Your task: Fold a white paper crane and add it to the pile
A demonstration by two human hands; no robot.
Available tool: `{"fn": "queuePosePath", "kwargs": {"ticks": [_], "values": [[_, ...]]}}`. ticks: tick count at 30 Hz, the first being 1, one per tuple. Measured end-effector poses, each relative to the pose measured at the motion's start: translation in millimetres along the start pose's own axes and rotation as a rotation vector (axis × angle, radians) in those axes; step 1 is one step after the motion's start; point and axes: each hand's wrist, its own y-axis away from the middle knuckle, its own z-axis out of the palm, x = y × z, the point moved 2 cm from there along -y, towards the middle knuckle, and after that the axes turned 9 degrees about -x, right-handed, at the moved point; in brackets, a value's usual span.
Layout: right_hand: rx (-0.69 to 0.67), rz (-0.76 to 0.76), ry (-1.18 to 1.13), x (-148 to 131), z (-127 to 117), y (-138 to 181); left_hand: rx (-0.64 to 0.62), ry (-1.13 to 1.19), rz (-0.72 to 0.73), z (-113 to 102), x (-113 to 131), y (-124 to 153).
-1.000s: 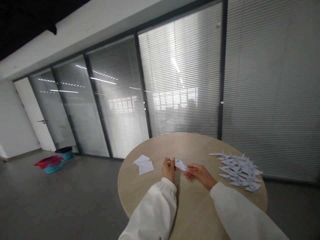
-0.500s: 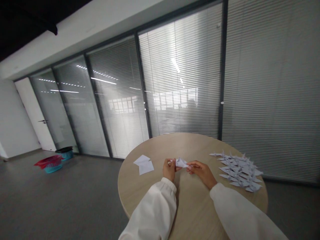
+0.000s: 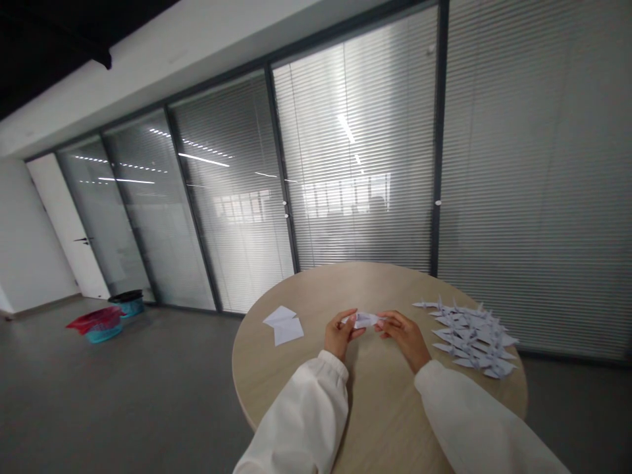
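A small piece of folded white paper [image 3: 366, 320] is held just above the table between my two hands. My left hand [image 3: 340, 332] pinches its left end, thumb in front. The right end is gripped by the fingertips of my right hand [image 3: 402, 333]. To the left lie white paper sheets [image 3: 285, 325] on the tabletop. A cluster of several folded white paper cranes [image 3: 474, 339] sits at the right, beyond my right hand.
The round wooden table [image 3: 375, 401] stands before a glass partition with blinds [image 3: 360, 151]. On the floor at the left are a red-lined blue bin [image 3: 101, 326] and a black-lined blue bin [image 3: 128, 303]. A white door [image 3: 69, 227] is behind them.
Both hands have shifted slightly to the right with the folded paper. The paper has turned and looks flatter and narrower between the fingers. The sheets and the cranes have stayed put.
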Motion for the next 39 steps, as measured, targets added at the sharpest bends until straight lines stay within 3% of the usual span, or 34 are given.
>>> {"fn": "queuePosePath", "kwargs": {"ticks": [8, 16, 21, 27, 33, 39], "values": [[-0.046, 0.018, -0.064, 1.4, 2.0, -0.5, 0.032, -0.001, 0.021, -2.3, -1.5, -1.5], [-0.042, 0.100, -0.128, 16.2, -2.2, -3.5, -0.048, -0.018, 0.009, -0.5, -4.0, -2.8], [-0.005, 0.123, -0.101, 16.9, -4.1, -3.1, -0.043, -0.019, -0.031, 0.7, -4.1, -2.0], [-0.078, 0.125, -0.034, 14.6, -0.1, -2.5, -0.043, -0.056, -0.056, 0.9, -5.7, -1.6], [-0.035, 0.119, 0.062, 12.3, -2.6, -1.9, 0.014, -0.065, -0.100, 0.3, -4.7, -0.7], [-0.047, 0.161, 0.000, 11.7, -4.9, -0.7, 0.002, 0.007, -0.132, 0.1, -3.8, -0.8]]}}
